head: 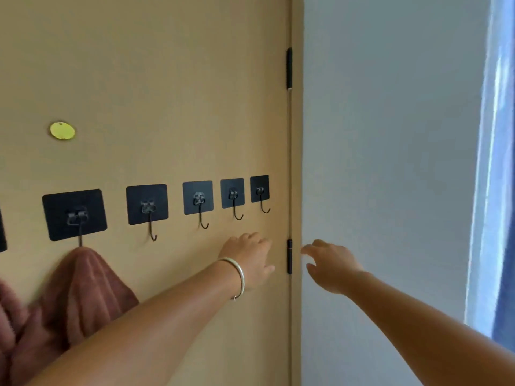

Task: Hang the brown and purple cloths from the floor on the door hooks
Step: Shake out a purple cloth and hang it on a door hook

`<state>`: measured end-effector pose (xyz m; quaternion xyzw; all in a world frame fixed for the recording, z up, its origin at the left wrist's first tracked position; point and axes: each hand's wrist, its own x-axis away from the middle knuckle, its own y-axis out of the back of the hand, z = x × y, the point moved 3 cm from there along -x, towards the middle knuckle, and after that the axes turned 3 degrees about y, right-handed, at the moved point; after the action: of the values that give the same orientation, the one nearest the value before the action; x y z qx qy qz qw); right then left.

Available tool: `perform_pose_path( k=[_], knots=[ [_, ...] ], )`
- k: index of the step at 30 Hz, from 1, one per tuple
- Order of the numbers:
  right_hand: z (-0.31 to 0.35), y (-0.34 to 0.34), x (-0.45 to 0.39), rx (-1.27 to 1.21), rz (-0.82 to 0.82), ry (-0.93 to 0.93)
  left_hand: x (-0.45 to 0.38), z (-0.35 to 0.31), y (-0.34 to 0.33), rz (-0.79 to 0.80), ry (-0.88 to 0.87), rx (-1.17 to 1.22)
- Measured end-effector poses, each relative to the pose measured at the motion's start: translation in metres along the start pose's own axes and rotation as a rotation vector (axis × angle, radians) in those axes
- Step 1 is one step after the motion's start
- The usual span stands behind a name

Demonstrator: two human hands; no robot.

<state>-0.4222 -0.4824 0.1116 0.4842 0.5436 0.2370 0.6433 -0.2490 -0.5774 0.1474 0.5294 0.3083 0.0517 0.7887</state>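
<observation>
A row of black adhesive hooks runs across the tan door [167, 93]. A brown cloth [83, 288] hangs from the big hook [75, 215] at the left. Another brownish cloth [8, 316] shows at the left edge, its hook cut off by the frame. The hooks further right [147, 207] [198, 200] [233, 195] [260, 190] are bare. My left hand [250, 260], with a silver bangle on the wrist, is held out near the door below the two rightmost hooks, fingers apart, empty. My right hand [331, 263] reaches out in front of the wall, open and empty. No purple cloth is in view.
A round yellow disc [62, 130] sits on the door above the hooks. Black hinges [289, 68] [289, 256] mark the door's right edge. A pale grey wall [390, 135] lies to the right, with a blue-white curtain [496, 190] at the far right.
</observation>
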Motion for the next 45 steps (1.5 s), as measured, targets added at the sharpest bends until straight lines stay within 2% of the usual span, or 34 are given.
perform_pose_path(
  k=[6, 13, 21, 26, 31, 35, 40, 45],
  knots=[
    [-0.032, 0.045, 0.07, 0.141, -0.023, -0.232, -0.025, -0.037, -0.01, -0.034, -0.167, 0.158],
    [-0.063, 0.105, 0.19, 0.295, 0.048, -0.556, -0.022, -0.134, 0.009, -0.065, -0.411, 0.326],
    [-0.071, 0.185, 0.339, 0.426, 0.075, -0.892, 0.016, -0.27, 0.071, -0.121, -0.719, 0.445],
    [-0.057, 0.237, 0.434, 0.491, 0.07, -1.11, 0.07, -0.348, 0.123, -0.158, -0.898, 0.511],
    [-0.02, 0.277, 0.517, 0.566, -0.01, -1.251, 0.155, -0.407, 0.171, -0.189, -1.068, 0.629],
    [0.04, 0.298, 0.602, 0.608, -0.004, -1.404, 0.244, -0.436, 0.197, -0.082, -1.184, 0.781],
    [0.128, 0.321, 0.683, 0.638, -0.122, -1.513, 0.361, -0.45, 0.211, 0.016, -1.312, 1.005],
    [0.199, 0.326, 0.758, 0.635, -0.121, -1.664, 0.463, -0.47, 0.229, 0.112, -1.452, 1.051]
  ],
)
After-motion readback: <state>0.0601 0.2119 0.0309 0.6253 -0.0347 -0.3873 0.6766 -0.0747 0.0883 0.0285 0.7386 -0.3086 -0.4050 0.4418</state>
